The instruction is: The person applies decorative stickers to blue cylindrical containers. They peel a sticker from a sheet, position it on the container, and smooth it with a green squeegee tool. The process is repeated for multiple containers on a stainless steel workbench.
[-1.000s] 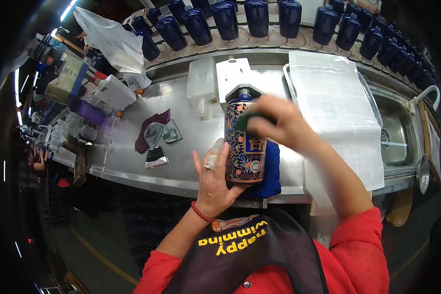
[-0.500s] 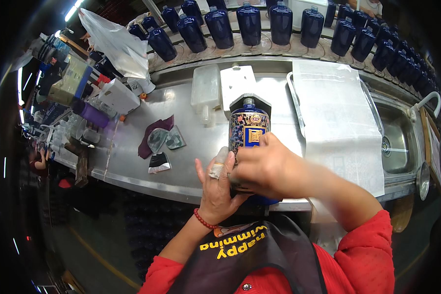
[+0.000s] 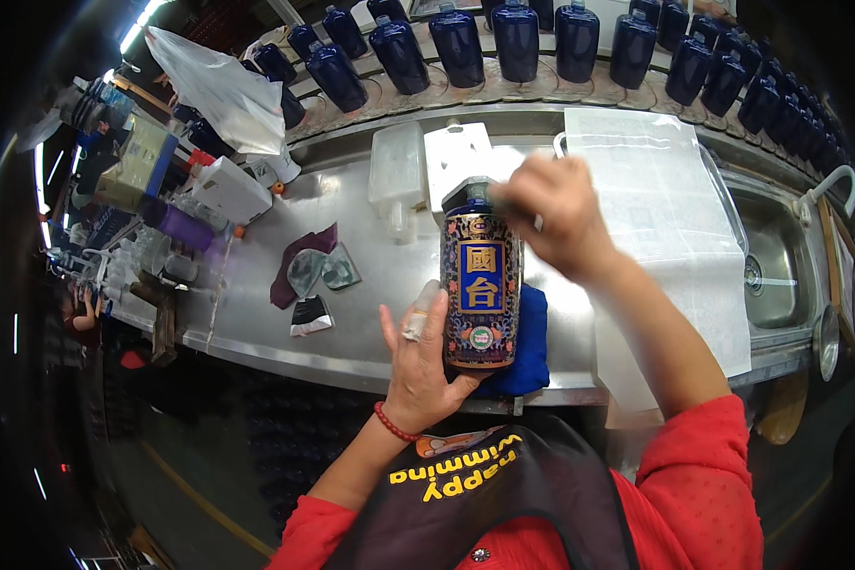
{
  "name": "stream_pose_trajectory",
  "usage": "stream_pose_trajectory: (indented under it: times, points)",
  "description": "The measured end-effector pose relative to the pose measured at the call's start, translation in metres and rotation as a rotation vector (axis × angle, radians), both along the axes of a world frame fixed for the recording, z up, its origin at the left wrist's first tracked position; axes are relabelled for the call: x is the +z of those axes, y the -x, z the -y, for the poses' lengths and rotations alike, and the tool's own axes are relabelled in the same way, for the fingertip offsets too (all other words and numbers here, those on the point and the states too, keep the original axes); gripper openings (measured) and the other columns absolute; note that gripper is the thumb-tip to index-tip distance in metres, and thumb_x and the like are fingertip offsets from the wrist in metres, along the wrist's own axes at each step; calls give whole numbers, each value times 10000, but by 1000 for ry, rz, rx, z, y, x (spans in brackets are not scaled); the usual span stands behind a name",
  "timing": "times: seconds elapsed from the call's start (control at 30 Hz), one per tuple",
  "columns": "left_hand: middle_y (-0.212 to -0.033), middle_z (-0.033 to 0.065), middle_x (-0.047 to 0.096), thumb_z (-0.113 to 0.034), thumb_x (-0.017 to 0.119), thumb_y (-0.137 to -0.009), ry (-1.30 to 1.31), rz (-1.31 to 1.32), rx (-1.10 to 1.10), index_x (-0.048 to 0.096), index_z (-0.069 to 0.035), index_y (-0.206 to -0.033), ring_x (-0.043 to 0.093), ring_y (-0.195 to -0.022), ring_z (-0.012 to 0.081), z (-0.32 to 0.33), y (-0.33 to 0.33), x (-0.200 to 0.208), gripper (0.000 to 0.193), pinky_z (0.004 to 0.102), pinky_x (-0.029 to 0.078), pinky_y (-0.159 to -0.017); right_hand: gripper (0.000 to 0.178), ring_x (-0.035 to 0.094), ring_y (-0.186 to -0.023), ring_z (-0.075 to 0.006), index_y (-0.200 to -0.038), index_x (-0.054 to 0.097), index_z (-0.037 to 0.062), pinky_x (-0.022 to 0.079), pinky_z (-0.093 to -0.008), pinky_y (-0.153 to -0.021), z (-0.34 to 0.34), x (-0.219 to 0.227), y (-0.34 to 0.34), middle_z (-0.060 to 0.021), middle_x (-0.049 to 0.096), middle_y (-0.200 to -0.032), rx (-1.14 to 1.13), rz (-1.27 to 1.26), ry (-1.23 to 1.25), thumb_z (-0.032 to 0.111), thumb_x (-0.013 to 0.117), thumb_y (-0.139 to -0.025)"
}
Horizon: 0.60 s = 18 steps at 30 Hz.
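A dark blue bottle with a floral pattern and a gold-framed blue panel leans back in a dark angular holder. My left hand grips its lower left side, with the thumb under the base and wrapping on one finger. Beside the bottle's neck is my right hand, smeared by motion, with its fingers curled in. Whether it pinches something small is hidden. A bright blue cloth lies to the right of the bottle's lower part.
Plain blue bottles line a curved conveyor at the back. Film scraps lie on the steel table's left. A clear plastic container and white block stand behind the bottle. A white sheet covers the right side, next to a sink.
My right hand has moved up from the bottle's lower front to beside its neck, uncovering the panel and blue cloth. My left hand stays put. The row of blue bottles has shifted along the conveyor.
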<state>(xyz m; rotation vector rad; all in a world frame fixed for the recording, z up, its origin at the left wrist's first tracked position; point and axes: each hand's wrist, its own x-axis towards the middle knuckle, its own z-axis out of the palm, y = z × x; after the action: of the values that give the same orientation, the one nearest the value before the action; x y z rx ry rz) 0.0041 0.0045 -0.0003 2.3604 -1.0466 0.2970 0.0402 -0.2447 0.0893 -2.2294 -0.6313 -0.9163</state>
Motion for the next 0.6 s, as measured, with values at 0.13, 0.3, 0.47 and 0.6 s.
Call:
stream_pose_trajectory:
  times: [0.13,0.3,0.47,0.6]
  points:
    - [-1485,210,514,-580,715,-869,23,-11,-20,245,35,-1572,490,-1365,388,-1,-4,-3,1045,709,-12,-1165,145,635,-757,-208,-849,627,121,475,-427,-739,-7,6,34,-49,584,-817,503,-298,166,152,741,-764]
    - [-1478,234,482,-560,685,-897,34,-30,-37,246,33,-1577,467,-1351,401,-1,-4,-4,1003,733,23,-1147,217,596,-778,-260,-977,678,80,453,-389,-724,10,4,4,-65,595,-841,-27,-82,-7,46,759,-779]
    - [-1516,223,478,-450,800,-840,28,-2,-21,218,43,-1569,469,-1394,393,2,0,0,1055,706,-15,-1167,252,637,-857,-222,-1026,672,124,456,-392,-809,-5,-9,44,-40,611,-859,456,-252,146,127,776,-797]
    - [-1422,195,532,-525,787,-816,29,0,-15,282,27,-1566,522,-1268,353,5,-2,2,1059,726,17,-1149,223,645,-791,-112,-1042,619,-2,551,-290,-685,20,-51,10,-74,658,-869,23,-551,-657,184,676,-933]
